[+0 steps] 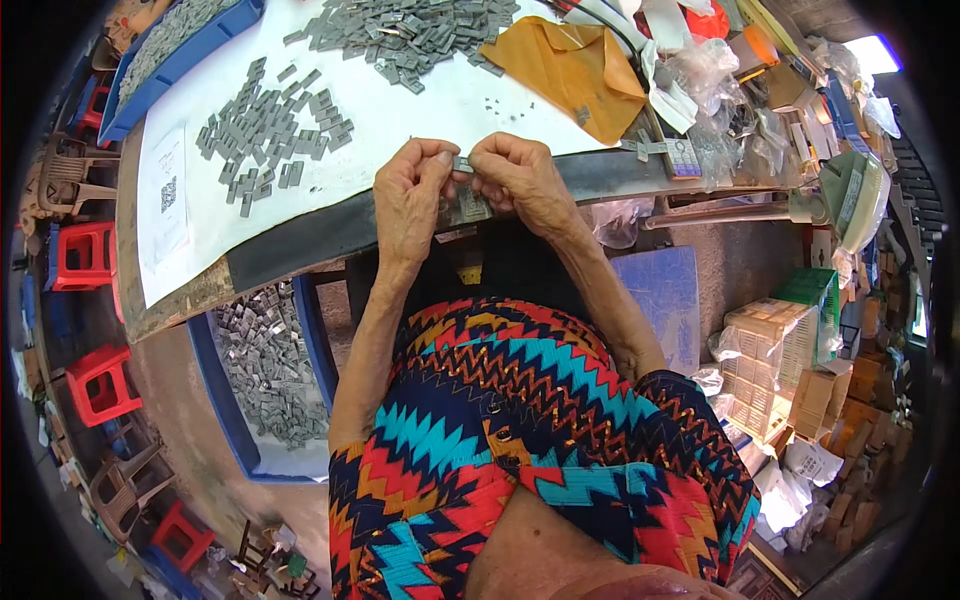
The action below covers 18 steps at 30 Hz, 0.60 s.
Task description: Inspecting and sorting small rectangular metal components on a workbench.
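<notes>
Left hand [408, 200] and right hand [522, 180] pinch a small grey piece [461, 164] between them, probably for steadiness; loose grey pieces [268, 138] lie beyond, leftward, on the tabletop [310, 232]

Workshop, blue bins [218, 400], heaped grey parts [400, 32]

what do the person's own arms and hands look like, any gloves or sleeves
The left hand and right hand are bare, with no gloves. The forearms are slender and uncovered, with no watch or bracelet showing. The sleeves stop around the elbows, in a zigzag print of navy, red, turquoise and orange.
</notes>
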Each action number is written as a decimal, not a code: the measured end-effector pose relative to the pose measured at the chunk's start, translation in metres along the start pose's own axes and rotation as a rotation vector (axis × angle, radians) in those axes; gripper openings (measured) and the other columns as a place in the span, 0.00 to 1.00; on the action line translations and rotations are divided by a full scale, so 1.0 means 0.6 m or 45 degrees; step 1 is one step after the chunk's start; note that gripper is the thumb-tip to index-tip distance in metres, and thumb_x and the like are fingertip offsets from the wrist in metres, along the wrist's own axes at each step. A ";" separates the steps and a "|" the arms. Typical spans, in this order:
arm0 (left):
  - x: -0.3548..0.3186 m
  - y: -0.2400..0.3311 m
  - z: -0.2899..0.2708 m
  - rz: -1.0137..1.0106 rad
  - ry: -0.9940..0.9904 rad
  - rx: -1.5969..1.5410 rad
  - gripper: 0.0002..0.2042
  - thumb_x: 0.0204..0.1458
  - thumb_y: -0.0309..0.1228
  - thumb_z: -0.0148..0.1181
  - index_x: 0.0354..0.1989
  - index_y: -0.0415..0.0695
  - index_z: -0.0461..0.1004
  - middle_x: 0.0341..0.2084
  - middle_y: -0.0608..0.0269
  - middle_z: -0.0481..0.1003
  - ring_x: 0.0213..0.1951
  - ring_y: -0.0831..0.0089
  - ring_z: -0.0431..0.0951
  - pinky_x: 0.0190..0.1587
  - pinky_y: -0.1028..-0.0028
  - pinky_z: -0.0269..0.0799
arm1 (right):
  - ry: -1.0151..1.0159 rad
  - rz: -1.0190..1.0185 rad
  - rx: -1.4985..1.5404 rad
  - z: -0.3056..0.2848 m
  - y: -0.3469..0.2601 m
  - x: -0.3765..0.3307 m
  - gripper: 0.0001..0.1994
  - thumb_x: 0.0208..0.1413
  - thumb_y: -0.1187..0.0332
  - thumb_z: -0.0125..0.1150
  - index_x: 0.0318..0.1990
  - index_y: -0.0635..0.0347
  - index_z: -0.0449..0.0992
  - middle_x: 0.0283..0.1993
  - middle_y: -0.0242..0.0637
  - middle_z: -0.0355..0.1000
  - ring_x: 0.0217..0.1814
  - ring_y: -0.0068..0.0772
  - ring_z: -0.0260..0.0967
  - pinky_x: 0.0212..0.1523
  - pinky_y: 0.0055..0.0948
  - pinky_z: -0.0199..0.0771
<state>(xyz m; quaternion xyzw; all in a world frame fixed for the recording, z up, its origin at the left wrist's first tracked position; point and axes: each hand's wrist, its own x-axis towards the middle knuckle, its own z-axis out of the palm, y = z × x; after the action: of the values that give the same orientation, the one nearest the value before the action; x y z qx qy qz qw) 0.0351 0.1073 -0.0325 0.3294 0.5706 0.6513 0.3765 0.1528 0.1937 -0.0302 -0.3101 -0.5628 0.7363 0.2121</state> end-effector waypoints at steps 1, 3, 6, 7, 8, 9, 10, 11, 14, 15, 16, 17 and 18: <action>0.000 -0.001 0.002 -0.008 -0.012 0.005 0.08 0.52 0.27 0.48 0.34 0.35 0.71 0.19 0.67 0.70 0.21 0.85 0.66 0.24 0.86 0.60 | 0.011 -0.020 0.013 -0.001 0.002 0.001 0.06 0.51 0.68 0.54 0.28 0.61 0.69 0.20 0.26 0.65 0.14 0.10 0.52 0.13 0.10 0.48; 0.001 -0.002 0.004 -0.018 -0.022 0.012 0.09 0.52 0.28 0.49 0.35 0.35 0.71 0.20 0.68 0.70 0.22 0.84 0.66 0.26 0.86 0.61 | 0.021 -0.040 0.026 -0.004 0.006 0.003 0.06 0.51 0.68 0.54 0.28 0.61 0.69 0.20 0.27 0.65 0.14 0.10 0.52 0.13 0.10 0.48; 0.003 0.000 0.001 0.026 -0.045 0.081 0.07 0.51 0.26 0.49 0.33 0.36 0.71 0.17 0.68 0.71 0.20 0.84 0.67 0.20 0.85 0.60 | -0.014 -0.034 0.001 -0.013 0.007 0.008 0.06 0.51 0.68 0.54 0.29 0.61 0.69 0.20 0.27 0.64 0.14 0.10 0.51 0.12 0.10 0.47; 0.003 0.003 -0.003 0.047 -0.095 0.222 0.07 0.51 0.26 0.50 0.34 0.36 0.71 0.17 0.66 0.71 0.20 0.84 0.67 0.20 0.84 0.60 | -0.032 0.005 0.023 -0.015 0.006 0.008 0.06 0.51 0.68 0.54 0.29 0.61 0.70 0.19 0.27 0.64 0.14 0.10 0.51 0.12 0.10 0.46; 0.002 0.007 -0.006 0.069 -0.142 0.365 0.07 0.50 0.26 0.51 0.34 0.37 0.71 0.17 0.65 0.71 0.20 0.84 0.67 0.20 0.83 0.61 | -0.053 0.043 0.046 -0.017 0.005 0.008 0.06 0.51 0.69 0.54 0.29 0.61 0.70 0.19 0.27 0.63 0.13 0.10 0.50 0.11 0.10 0.46; 0.000 0.011 -0.012 0.069 -0.131 0.373 0.07 0.50 0.26 0.51 0.34 0.37 0.71 0.17 0.65 0.71 0.20 0.84 0.67 0.20 0.83 0.61 | -0.066 0.042 0.051 -0.017 0.003 0.008 0.06 0.51 0.69 0.54 0.29 0.61 0.70 0.19 0.27 0.63 0.13 0.10 0.50 0.11 0.10 0.46; -0.003 0.015 -0.017 0.103 -0.205 0.509 0.07 0.49 0.25 0.52 0.36 0.37 0.71 0.20 0.64 0.73 0.23 0.83 0.69 0.25 0.82 0.64 | -0.085 0.077 0.021 -0.016 0.000 0.007 0.06 0.50 0.69 0.54 0.29 0.62 0.70 0.19 0.27 0.63 0.13 0.10 0.50 0.11 0.11 0.45; -0.006 0.019 -0.022 0.135 -0.278 0.646 0.09 0.49 0.25 0.53 0.39 0.37 0.70 0.24 0.64 0.75 0.26 0.82 0.70 0.29 0.81 0.66 | -0.105 0.112 -0.008 -0.016 -0.004 0.005 0.06 0.50 0.69 0.54 0.29 0.62 0.70 0.19 0.27 0.63 0.13 0.10 0.49 0.10 0.11 0.45; -0.005 0.014 -0.027 0.344 -0.292 0.820 0.10 0.47 0.24 0.56 0.38 0.38 0.70 0.24 0.57 0.74 0.26 0.71 0.74 0.30 0.77 0.68 | -0.111 0.123 -0.042 -0.017 -0.007 0.005 0.06 0.47 0.70 0.54 0.25 0.64 0.71 0.17 0.28 0.63 0.13 0.12 0.52 0.10 0.13 0.46; -0.007 0.013 -0.027 0.419 -0.316 0.873 0.10 0.46 0.25 0.56 0.38 0.38 0.70 0.24 0.55 0.74 0.26 0.66 0.75 0.30 0.76 0.68 | -0.113 0.135 -0.077 -0.016 -0.008 0.004 0.06 0.47 0.70 0.54 0.25 0.64 0.71 0.17 0.28 0.63 0.13 0.12 0.52 0.10 0.13 0.46; -0.008 0.011 -0.029 0.489 -0.298 0.919 0.09 0.45 0.26 0.58 0.36 0.39 0.70 0.25 0.54 0.74 0.25 0.60 0.74 0.29 0.73 0.68 | -0.140 0.153 -0.072 -0.014 -0.013 0.004 0.06 0.47 0.70 0.54 0.26 0.64 0.71 0.18 0.28 0.63 0.13 0.12 0.51 0.10 0.13 0.46; -0.009 0.011 -0.032 0.489 -0.286 0.926 0.09 0.45 0.26 0.58 0.36 0.39 0.70 0.25 0.54 0.74 0.25 0.60 0.74 0.29 0.73 0.68 | -0.154 0.150 -0.074 -0.013 -0.016 0.007 0.06 0.47 0.70 0.54 0.26 0.64 0.71 0.18 0.28 0.63 0.13 0.12 0.51 0.10 0.13 0.46; -0.011 0.012 -0.034 0.584 -0.247 1.023 0.09 0.45 0.26 0.58 0.36 0.40 0.71 0.25 0.55 0.74 0.25 0.61 0.73 0.28 0.72 0.68 | -0.186 0.172 -0.064 -0.012 -0.018 0.010 0.06 0.47 0.70 0.54 0.26 0.64 0.71 0.18 0.28 0.63 0.13 0.12 0.52 0.11 0.13 0.47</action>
<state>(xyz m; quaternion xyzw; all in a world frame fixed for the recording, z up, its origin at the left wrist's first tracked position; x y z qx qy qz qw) 0.0200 0.0913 -0.0282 0.6258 0.6521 0.4116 0.1172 0.1534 0.2056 -0.0223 -0.2983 -0.5728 0.7552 0.1124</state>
